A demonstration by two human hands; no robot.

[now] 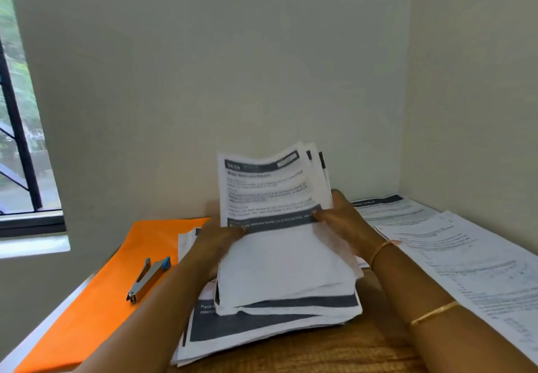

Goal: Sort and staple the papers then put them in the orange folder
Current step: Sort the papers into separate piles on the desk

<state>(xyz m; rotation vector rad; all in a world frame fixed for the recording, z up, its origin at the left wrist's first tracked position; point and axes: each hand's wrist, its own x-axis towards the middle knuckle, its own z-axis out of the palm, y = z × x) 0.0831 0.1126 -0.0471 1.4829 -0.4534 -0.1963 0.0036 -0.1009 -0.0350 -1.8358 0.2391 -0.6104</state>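
Now, left hand (217, 240) and right hand (345, 221) pinch the papers (270, 192) by their side edges; light, floppy sheets, likely to slip.

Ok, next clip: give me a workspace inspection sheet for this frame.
Surface: wooden table, mostly covered.
Job's things: held bundle raised over a paper stack; orange folder at left, stapler lying on it; printed sheets spread at right.
Clutter: nothing seen.
Grippers: left hand and right hand each grip the held bundle.
Cables: nothing seen.
Surroundings: wall corner; window at left.
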